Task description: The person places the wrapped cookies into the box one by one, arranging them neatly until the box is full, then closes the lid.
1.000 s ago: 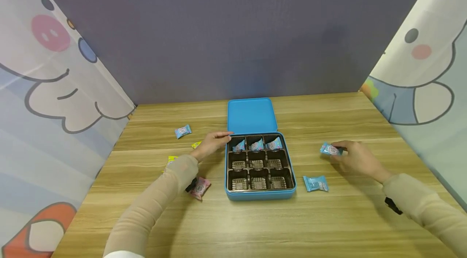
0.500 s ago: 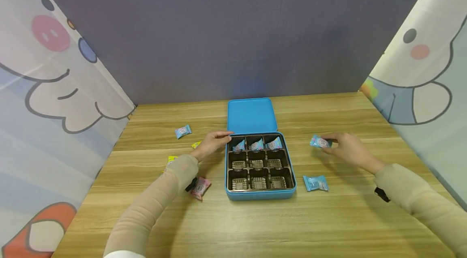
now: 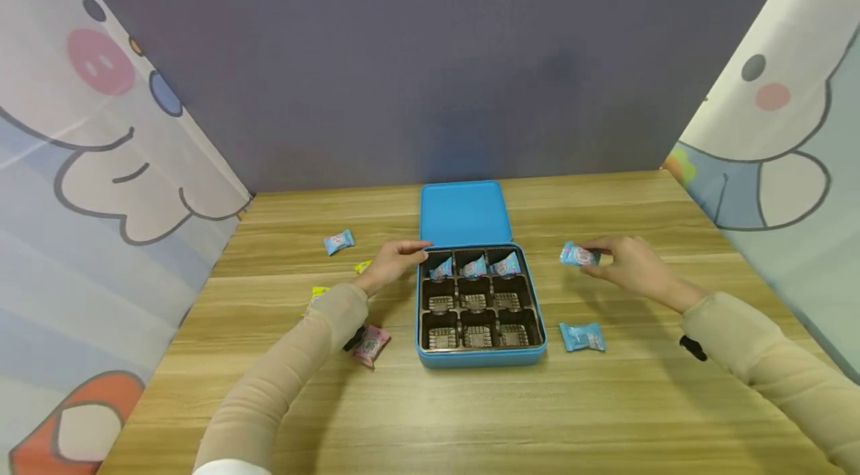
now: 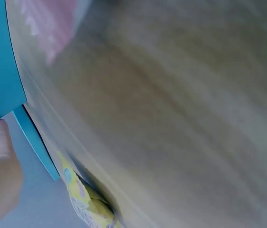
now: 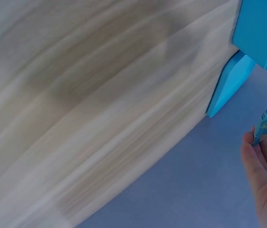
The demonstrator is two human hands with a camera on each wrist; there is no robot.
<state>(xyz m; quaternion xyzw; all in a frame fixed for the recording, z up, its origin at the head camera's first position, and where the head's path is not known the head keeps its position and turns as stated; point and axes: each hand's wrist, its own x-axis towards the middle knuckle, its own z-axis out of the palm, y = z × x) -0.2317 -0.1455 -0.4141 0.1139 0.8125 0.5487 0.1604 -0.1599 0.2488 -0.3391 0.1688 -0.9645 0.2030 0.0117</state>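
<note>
Centrally, the blue tin (image 3: 480,360) is flanked by both hands. A blue packet (image 3: 576,254) is pinched between thumb and fingers of the right hand (image 3: 634,267), raised above the table (image 3: 484,415) to the tin's right. The packet lies leftward of the palm, between it and the tin; on this sideways gap the coming move is judged to turn. Its long axis is set roughly crosswise, the free end directed leftward. The tin's far left corner is touched by the more distant left hand (image 3: 390,264), fingers extended.
</note>
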